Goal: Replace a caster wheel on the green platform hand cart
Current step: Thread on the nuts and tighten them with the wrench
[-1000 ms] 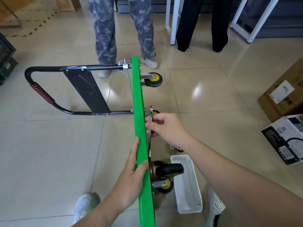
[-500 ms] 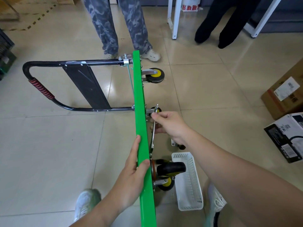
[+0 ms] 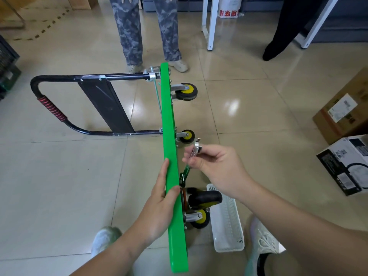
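The left grip clasps the upended green platform, the right grip pinches a wrench above the lower-centre caster: swap seemingly unfinished.

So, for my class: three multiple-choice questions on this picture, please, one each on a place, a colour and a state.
1. Where is the white plastic mesh basket? A on the tiled floor; B on a shelf; C on a chair.
2. What colour is the coiled wrap on the black tubular handle? A blue; B red; C white.
3. What is the right hand doing? A hanging empty; B pinching a silver metal wrench; C waving.
A, it lies on tiles; B, red coils show; B, it grips the wrench.
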The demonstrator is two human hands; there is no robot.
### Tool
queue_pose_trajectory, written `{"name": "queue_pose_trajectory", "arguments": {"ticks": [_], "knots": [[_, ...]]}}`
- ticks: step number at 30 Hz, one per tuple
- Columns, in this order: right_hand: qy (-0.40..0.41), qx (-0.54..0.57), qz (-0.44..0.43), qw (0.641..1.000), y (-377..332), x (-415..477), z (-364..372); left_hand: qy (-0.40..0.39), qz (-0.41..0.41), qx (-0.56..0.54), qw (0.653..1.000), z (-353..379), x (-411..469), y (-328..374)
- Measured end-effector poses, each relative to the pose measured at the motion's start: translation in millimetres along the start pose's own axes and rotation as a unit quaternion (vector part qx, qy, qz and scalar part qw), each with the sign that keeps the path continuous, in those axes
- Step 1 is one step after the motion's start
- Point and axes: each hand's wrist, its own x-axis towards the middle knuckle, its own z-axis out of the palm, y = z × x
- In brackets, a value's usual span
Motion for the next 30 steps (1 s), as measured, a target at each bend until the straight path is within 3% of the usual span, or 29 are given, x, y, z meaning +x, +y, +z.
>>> {"name": "queue_pose_trajectory", "arguments": {"ticks": [17,21,30], "knots": [[-0.017,-0.150,-0.164,0.975,32.3,-35.4,9.5,-0.016,-0.004,-0.027,1.000,-5.6,0.6,-1.6],[0.025,-0.111,-0.130,0.985,25.8,-21.6,13.6,-0.021,-0.005,-0.020,1.000,-6.2,0.6,-6.0],[-0.002,-0.038,0.002,0.999,15.2,16.1,8.8,-0.032,-0.003,-0.017,0.999,-9.0,4.3,-7.6]]}}
